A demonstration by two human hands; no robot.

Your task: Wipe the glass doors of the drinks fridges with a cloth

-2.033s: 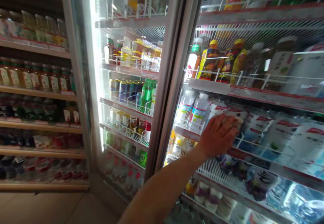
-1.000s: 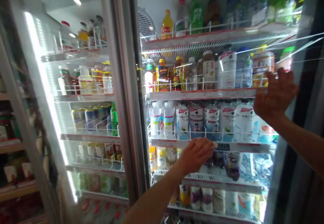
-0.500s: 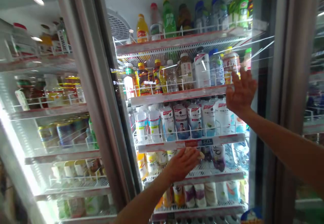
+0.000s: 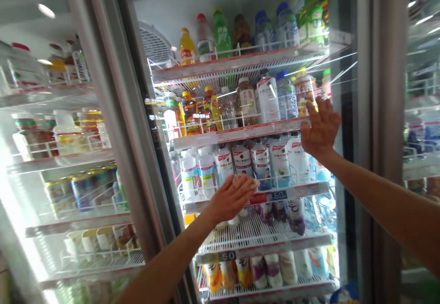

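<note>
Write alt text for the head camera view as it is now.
A person's open right hand is raised in front of a lit fridge with shelves of bottles. Their left hand is lower, with a small pale thing at its far end, too blurred to identify.

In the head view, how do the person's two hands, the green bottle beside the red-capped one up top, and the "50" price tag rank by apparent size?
1. Left hand and right hand: too alike to rank.
2. Green bottle.
3. "50" price tag.
</note>
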